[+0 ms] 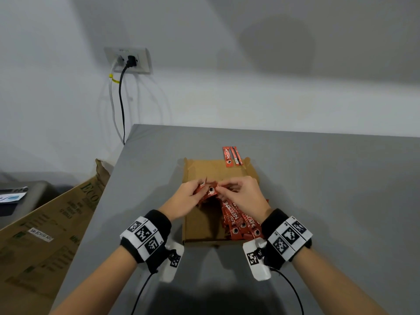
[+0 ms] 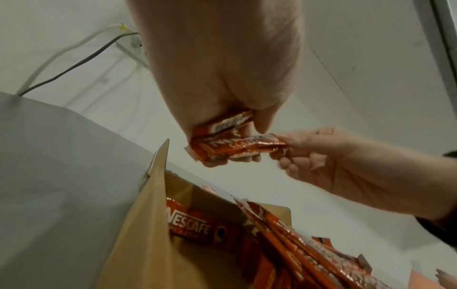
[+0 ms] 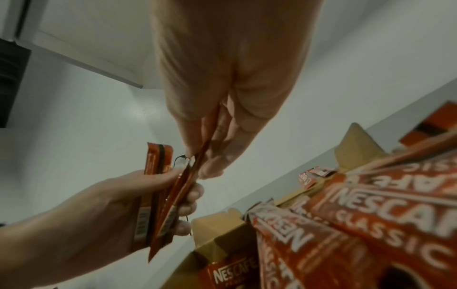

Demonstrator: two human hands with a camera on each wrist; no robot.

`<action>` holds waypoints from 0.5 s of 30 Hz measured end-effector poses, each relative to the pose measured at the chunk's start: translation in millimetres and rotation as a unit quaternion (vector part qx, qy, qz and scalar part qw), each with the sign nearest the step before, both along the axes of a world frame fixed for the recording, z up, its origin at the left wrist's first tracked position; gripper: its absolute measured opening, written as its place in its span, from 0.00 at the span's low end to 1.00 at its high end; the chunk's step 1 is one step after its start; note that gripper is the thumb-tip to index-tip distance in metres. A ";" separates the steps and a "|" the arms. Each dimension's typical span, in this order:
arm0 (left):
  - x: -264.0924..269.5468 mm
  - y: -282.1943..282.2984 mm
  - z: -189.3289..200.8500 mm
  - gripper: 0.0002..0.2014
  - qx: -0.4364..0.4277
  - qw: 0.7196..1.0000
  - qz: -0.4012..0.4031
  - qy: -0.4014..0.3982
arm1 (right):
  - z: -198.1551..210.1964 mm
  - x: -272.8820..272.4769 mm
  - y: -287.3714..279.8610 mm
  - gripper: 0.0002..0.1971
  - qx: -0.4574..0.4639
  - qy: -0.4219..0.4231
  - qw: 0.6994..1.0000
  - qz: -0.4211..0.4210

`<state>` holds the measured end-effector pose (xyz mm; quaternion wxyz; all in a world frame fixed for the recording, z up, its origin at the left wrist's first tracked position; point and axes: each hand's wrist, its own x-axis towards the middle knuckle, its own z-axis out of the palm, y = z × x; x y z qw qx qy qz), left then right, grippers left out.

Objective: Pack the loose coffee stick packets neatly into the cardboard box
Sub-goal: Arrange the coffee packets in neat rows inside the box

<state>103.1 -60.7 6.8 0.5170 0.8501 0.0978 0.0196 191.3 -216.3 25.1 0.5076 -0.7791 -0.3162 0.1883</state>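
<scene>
An open brown cardboard box (image 1: pixel 200 226) sits on the grey table, with several red coffee stick packets (image 1: pixel 238 221) lying along its right side. Both hands hover above the box's middle. My left hand (image 1: pixel 188 196) grips a few red packets (image 2: pixel 222 127) in its curled fingers. My right hand (image 1: pixel 241 192) pinches the end of one of those packets (image 2: pixel 247 146) between thumb and fingers. In the right wrist view the pinched packet (image 3: pixel 188 176) runs down into the left hand (image 3: pixel 99 211). Two loose packets (image 1: pixel 231 155) lie on the table just behind the box.
The grey table (image 1: pixel 329 201) ends close on the left, where a large printed cardboard carton (image 1: pixel 45 235) leans. A wall socket (image 1: pixel 128 60) with cables (image 1: pixel 121 103) is on the white wall behind.
</scene>
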 end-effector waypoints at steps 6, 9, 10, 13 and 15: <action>-2.6 -0.4 -5.5 0.09 0.093 0.995 0.014 -0.020 | -8.7 -2.3 -10.5 0.05 0.018 -0.008 0.999 -0.035; -5.4 -1.3 -7.2 0.08 0.062 0.996 0.036 -0.045 | -8.4 -4.6 -12.7 0.06 0.024 0.004 0.999 -0.023; -5.3 -2.1 -7.5 0.08 0.058 0.996 0.043 -0.054 | -7.4 -6.1 -11.9 0.09 0.028 0.019 0.999 -0.020; -4.6 -7.5 -10.4 0.11 0.061 0.996 0.035 -0.059 | -8.2 -9.7 -6.3 0.14 0.015 0.018 0.999 -0.026; -5.1 -11.8 -9.4 0.10 0.029 0.997 0.042 -0.061 | -7.6 -9.1 -4.5 0.09 0.016 0.015 0.999 -0.040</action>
